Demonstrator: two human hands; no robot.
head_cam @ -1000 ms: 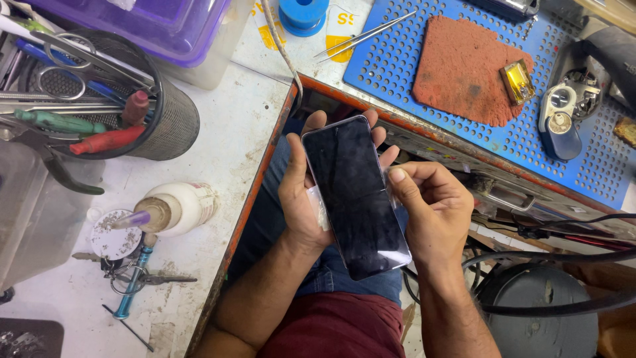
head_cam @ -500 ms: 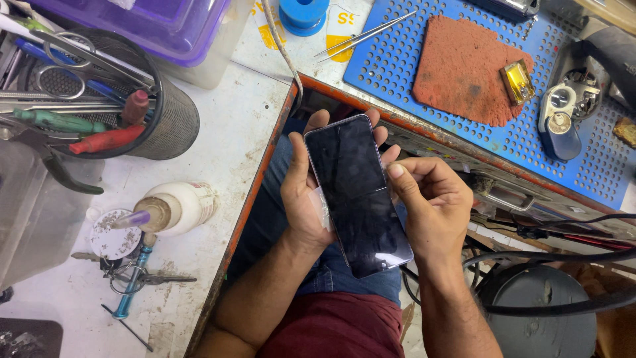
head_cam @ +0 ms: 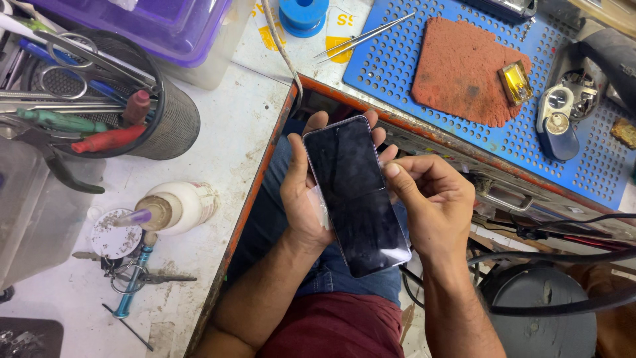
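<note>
Dark, glossy rectangular smartphone [head_cam: 358, 195], intact and unopened, was held over the lap below the desk's [head_cam: 218, 152] orange front edge; left hand [head_cam: 301, 199] cradled it, right hand [head_cam: 430, 202] pinched its right edge. Steel tweezers [head_cam: 364, 36] lay unused.

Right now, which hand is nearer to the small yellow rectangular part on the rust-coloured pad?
Right. The right hand sits below the small yellow rectangular part at the dark phone's right edge; the left hand is beyond the phone, farther away.
</note>
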